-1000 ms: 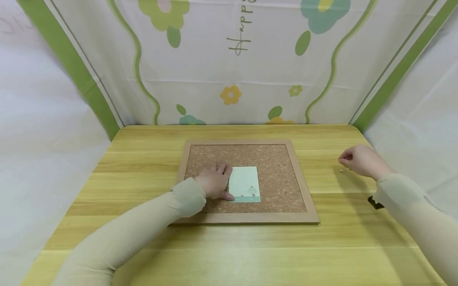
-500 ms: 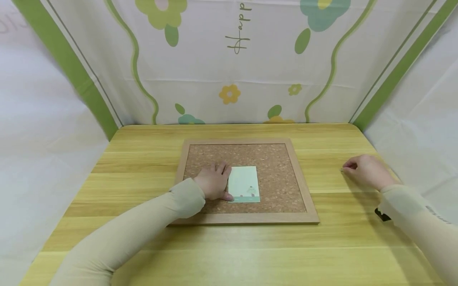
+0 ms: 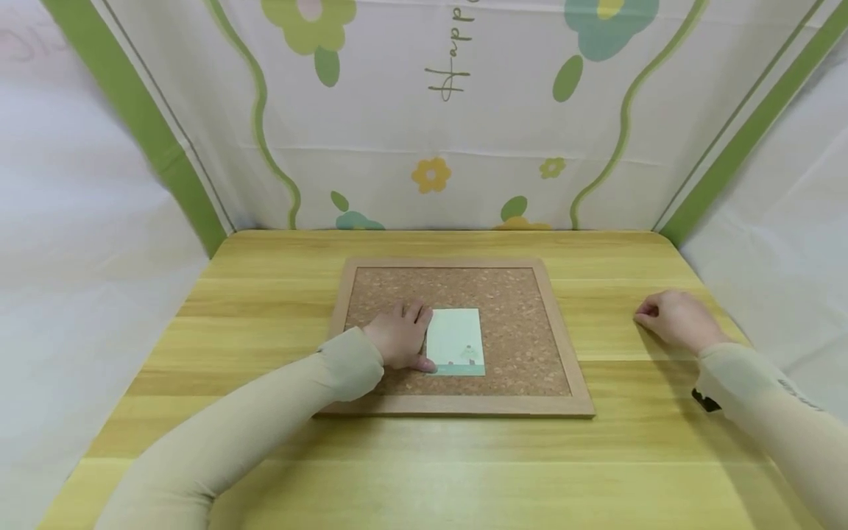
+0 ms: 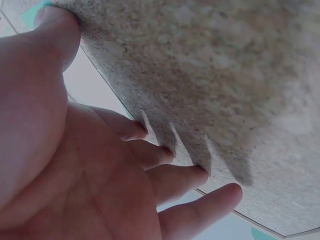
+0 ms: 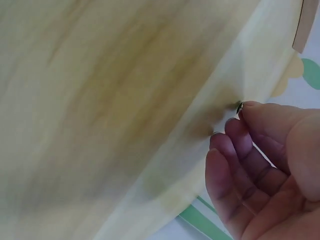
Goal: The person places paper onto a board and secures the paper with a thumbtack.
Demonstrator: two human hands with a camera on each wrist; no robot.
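Note:
My left hand (image 3: 399,338) lies with fingers spread on the cork board (image 3: 517,324). Its thumb rests on the lower left corner of a pale green note sheet (image 3: 457,331), which has a darker green band and a small drawing at the bottom. In the left wrist view, the fingertips (image 4: 200,172) touch the cork. Right of the board, my right hand (image 3: 679,318) is low at the tabletop. Its thumb and index finger pinch a tiny shiny thumbtack-like piece (image 5: 240,106), mostly hidden by the fingertips.
The board's wooden frame (image 3: 457,405) lies on a wood-grain table (image 3: 517,471). A black item (image 3: 705,400) shows under the right sleeve's cuff. Behind the table hangs a white cloth (image 3: 377,110) with a flower print; pale cloth also stands at both sides.
My right hand has come down to the table and slightly toward me, onto the tiny piece that lay there, and now pinches it. The left hand holds still on the board and note sheet.

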